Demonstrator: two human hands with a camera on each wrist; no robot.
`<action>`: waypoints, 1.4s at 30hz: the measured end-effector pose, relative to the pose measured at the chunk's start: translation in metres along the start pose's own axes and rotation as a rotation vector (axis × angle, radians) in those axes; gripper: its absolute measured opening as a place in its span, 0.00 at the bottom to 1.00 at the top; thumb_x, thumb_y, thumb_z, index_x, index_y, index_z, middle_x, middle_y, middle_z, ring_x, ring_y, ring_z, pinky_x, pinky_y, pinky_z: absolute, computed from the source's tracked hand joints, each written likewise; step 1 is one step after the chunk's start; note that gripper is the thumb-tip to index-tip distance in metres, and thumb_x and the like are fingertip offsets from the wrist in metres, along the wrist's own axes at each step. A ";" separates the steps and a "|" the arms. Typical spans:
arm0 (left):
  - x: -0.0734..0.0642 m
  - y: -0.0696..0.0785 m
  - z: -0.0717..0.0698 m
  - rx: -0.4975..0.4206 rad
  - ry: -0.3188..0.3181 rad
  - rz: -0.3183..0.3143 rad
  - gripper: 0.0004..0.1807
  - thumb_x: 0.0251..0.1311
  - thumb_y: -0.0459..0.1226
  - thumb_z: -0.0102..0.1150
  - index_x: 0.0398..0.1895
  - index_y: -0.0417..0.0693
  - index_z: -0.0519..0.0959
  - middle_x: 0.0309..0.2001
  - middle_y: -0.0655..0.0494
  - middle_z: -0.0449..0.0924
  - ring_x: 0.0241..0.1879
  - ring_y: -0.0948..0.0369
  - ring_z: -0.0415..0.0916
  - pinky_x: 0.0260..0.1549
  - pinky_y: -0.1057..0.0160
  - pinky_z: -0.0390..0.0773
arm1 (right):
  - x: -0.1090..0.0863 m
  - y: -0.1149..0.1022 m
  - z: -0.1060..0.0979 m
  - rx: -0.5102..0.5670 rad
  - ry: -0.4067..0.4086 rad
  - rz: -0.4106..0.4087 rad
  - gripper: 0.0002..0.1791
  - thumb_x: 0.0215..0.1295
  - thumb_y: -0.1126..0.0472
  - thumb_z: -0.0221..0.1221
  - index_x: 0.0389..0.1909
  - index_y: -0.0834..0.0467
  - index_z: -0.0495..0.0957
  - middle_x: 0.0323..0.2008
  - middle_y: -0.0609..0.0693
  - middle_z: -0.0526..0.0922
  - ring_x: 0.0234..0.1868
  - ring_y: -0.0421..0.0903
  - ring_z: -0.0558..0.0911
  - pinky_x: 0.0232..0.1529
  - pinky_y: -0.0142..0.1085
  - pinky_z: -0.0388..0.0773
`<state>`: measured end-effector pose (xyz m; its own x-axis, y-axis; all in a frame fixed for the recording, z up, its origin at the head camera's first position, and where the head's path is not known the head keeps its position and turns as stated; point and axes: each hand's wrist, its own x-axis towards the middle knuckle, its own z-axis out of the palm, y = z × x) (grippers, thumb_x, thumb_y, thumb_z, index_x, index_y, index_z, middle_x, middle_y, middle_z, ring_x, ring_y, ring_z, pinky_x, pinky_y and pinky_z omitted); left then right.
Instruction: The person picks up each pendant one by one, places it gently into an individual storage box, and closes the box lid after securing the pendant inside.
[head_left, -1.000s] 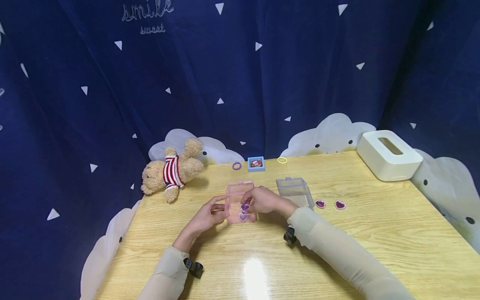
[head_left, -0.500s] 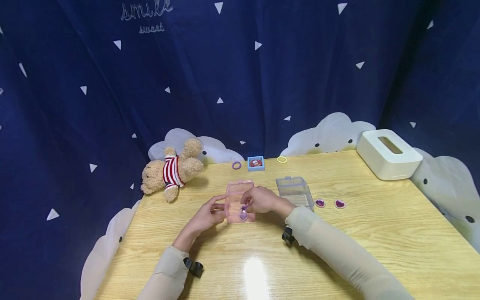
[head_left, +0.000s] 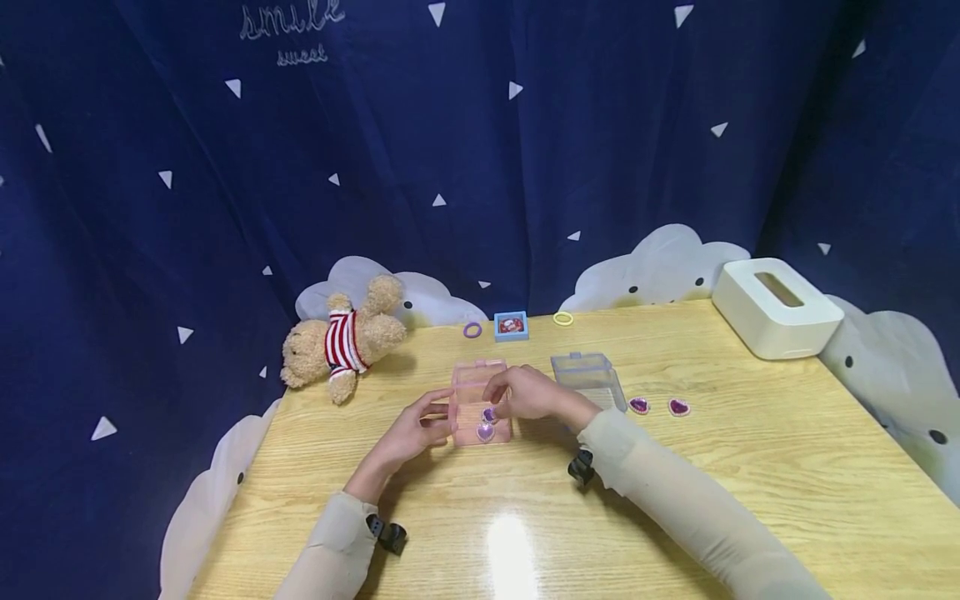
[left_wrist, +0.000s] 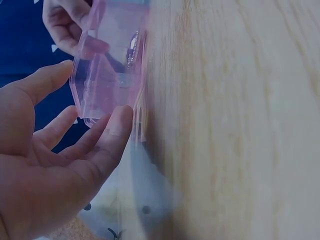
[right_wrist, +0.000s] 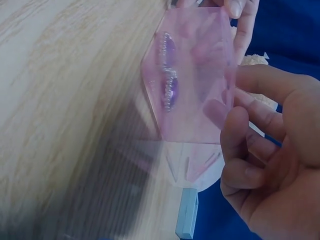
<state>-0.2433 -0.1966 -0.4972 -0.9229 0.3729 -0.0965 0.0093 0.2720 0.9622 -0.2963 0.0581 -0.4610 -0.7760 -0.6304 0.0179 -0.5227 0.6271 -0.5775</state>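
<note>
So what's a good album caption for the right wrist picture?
Left hand and right hand at an open pink see-through box holding two purple heart gems.

I have the clear pink box [head_left: 467, 417] resting on the table [head_left: 442, 517], its lid open at the far side. Inside it I make out two bead-edged hearts, just beside each other: the deep purple heart [head_left: 489, 415] and, nearer the front, the paler lilac heart [head_left: 485, 432].

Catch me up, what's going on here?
The left hand touches one side of the open pink box, while the right hand reaches in over the opposite wall. Two purple hearts lie inside. Two other hearts lie on the table, right of the open grey box.
</note>
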 end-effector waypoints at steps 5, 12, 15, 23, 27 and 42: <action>0.000 0.000 0.000 -0.005 -0.001 0.005 0.35 0.67 0.31 0.58 0.75 0.40 0.58 0.66 0.27 0.67 0.61 0.38 0.74 0.51 0.50 0.85 | -0.003 0.002 -0.004 0.039 0.008 -0.031 0.13 0.57 0.60 0.68 0.44 0.58 0.85 0.38 0.49 0.89 0.44 0.48 0.85 0.50 0.40 0.79; -0.001 0.000 0.001 -0.009 0.022 0.018 0.34 0.66 0.29 0.58 0.75 0.39 0.59 0.66 0.27 0.67 0.59 0.37 0.75 0.48 0.51 0.85 | -0.009 0.002 -0.015 0.097 0.047 -0.026 0.13 0.58 0.60 0.68 0.45 0.56 0.85 0.38 0.47 0.89 0.47 0.53 0.86 0.52 0.42 0.79; -0.001 -0.001 0.001 -0.011 0.037 0.022 0.34 0.66 0.29 0.59 0.74 0.39 0.60 0.66 0.28 0.66 0.60 0.37 0.75 0.48 0.50 0.85 | -0.012 0.002 -0.021 0.125 0.064 -0.012 0.12 0.58 0.62 0.68 0.44 0.54 0.85 0.38 0.47 0.89 0.48 0.54 0.86 0.55 0.46 0.79; -0.001 0.004 -0.001 -0.006 0.124 0.011 0.32 0.64 0.30 0.62 0.72 0.41 0.66 0.66 0.33 0.68 0.57 0.43 0.78 0.45 0.51 0.86 | -0.023 0.013 -0.036 0.127 0.101 -0.005 0.13 0.60 0.61 0.67 0.46 0.56 0.85 0.38 0.46 0.89 0.46 0.51 0.86 0.48 0.40 0.81; -0.001 0.009 -0.003 0.049 0.181 0.022 0.30 0.63 0.30 0.63 0.69 0.44 0.69 0.64 0.36 0.72 0.53 0.47 0.80 0.43 0.57 0.86 | -0.029 0.021 -0.045 0.129 0.110 0.016 0.13 0.60 0.58 0.68 0.46 0.55 0.85 0.37 0.43 0.88 0.46 0.49 0.85 0.45 0.37 0.80; 0.004 0.029 0.001 0.105 0.284 0.110 0.25 0.62 0.29 0.64 0.63 0.41 0.75 0.59 0.37 0.79 0.51 0.46 0.79 0.36 0.67 0.82 | -0.059 0.046 -0.069 0.126 0.164 0.064 0.12 0.61 0.58 0.67 0.46 0.54 0.84 0.37 0.47 0.88 0.39 0.47 0.85 0.32 0.32 0.78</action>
<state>-0.2462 -0.1868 -0.4702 -0.9845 0.1464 0.0962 0.1413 0.3391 0.9301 -0.2987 0.1557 -0.4326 -0.8585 -0.5020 0.1044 -0.4304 0.5949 -0.6789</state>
